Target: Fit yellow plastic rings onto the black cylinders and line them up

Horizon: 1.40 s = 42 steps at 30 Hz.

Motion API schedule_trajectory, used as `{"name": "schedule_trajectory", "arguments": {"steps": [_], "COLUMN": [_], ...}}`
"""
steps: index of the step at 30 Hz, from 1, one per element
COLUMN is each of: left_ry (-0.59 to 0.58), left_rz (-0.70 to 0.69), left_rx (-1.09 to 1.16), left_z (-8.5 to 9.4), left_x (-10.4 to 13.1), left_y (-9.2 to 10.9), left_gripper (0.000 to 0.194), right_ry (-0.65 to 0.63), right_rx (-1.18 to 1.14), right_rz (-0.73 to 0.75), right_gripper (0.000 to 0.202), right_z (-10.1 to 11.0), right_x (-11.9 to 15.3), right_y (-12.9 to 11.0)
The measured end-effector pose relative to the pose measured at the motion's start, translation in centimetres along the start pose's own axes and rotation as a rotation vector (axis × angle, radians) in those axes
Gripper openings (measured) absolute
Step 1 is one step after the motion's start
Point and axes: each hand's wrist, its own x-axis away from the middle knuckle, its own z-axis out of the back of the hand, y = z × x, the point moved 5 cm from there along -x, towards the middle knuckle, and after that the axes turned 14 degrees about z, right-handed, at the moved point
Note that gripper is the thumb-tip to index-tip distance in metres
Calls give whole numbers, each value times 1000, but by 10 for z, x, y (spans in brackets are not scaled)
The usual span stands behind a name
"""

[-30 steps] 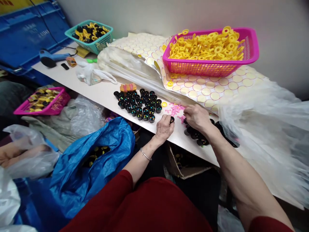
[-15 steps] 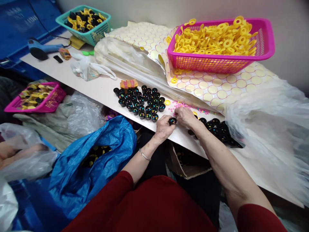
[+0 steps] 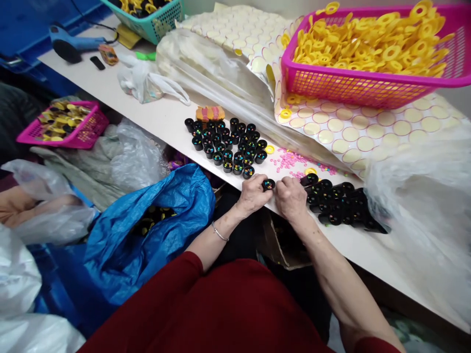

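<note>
We hold one black cup (image 3: 268, 185) in our left hand (image 3: 254, 195), on our side of the pink beads (image 3: 289, 159), a bit to their left. The left fingers curl around it, and small bits of many colors sit inside. Our right hand (image 3: 291, 198) is just beside the cup, also on our side of the pink beads. Its fingers are bent in close, and we cannot tell if they pinch anything. Left of the pink beads we count more than twenty standing cups (image 3: 238, 169), with bits in many of them, and one orange block (image 3: 210, 113) behind them. Right of the pink beads is a dark bunch of cups (image 3: 336, 203), more than ten, too crowded to count well. Two loose yellow rings (image 3: 270, 149) lie by the pink beads, one to the left and one at the near edge. We see three baskets: one big pink basket (image 3: 349, 86) full of yellow rings behind the pink beads and to the right, one green-blue basket (image 3: 158, 27) far behind and left, and one small pink basket (image 3: 86, 132) far left.
</note>
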Motion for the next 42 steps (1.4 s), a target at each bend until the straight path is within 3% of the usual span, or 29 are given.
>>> {"name": "schedule_trajectory", "arguments": {"steps": [4, 7, 17, 21, 24, 27, 30, 33, 38, 42], "left_ry": [16, 25, 47, 66, 60, 52, 7, -63, -160, -249], "left_rz": [-17, -19, -57, -95, -99, -94, -79, -56, 23, 55], "left_rx": [-16, -13, 9, 32, 44, 42, 40, 65, 98, 83], "left_z": [-1, -1, 0, 1, 1, 1, 0, -3, -7, -8], "left_x": [1, 2, 2, 1, 1, 2, 1, 0, -5, -5], "left_y": [-1, 0, 1, 2, 2, 3, 3, 0, -4, -2], "left_gripper": [16, 17, 17, 19, 20, 18, 17, 20, 28, 24], "right_ry": [39, 51, 233, 395, 439, 481, 542, 506, 323, 457], "right_rx": [72, 66, 162, 181, 141, 29, -69, -141, -182, -310], "right_rz": [192, 257, 193, 256, 267, 199, 20, -146, -189, -245], "right_gripper": [30, 30, 29, 27, 27, 29, 29, 21, 22, 17], "right_z": [0, 3, 4, 7, 3, -2, -4, -3, -2, 15], "right_x": [15, 27, 48, 58, 69, 78, 81, 75, 60, 53], "right_y": [-16, -21, -27, -32, -34, -32, -23, -16, -17, -12]}}
